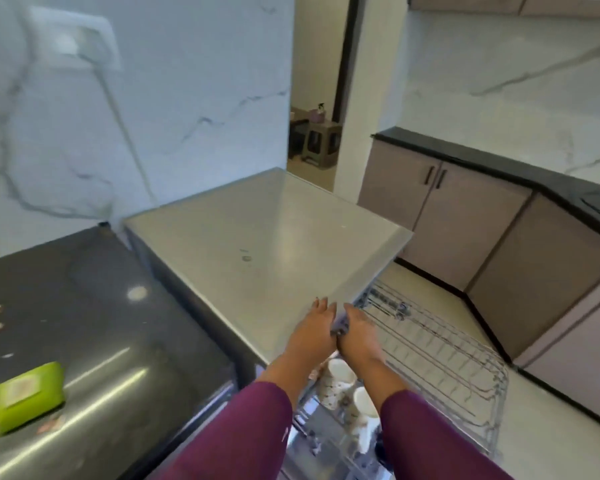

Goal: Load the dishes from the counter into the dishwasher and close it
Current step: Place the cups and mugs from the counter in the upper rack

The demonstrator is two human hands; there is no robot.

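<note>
The dishwasher (257, 244) has a flat grey top and stands beside the black counter (84, 323). Its wire rack (447, 358) is pulled out to the right over the floor. Two white patterned mugs (340, 375) (364, 407) stand in the rack's near end, below my wrists. My left hand (314, 327) lies flat on the front corner of the dishwasher top, fingers straight. My right hand (359, 332) is right beside it at the rack's upper edge, fingers stretched forward; its thumb side touches the corner. Neither hand holds a dish.
A green packet (28, 396) lies on the black counter at the left, with some blurred crumbs or scraps near it. Taupe cabinets (499, 254) under a black worktop line the right side. A doorway (316, 133) opens behind the dishwasher.
</note>
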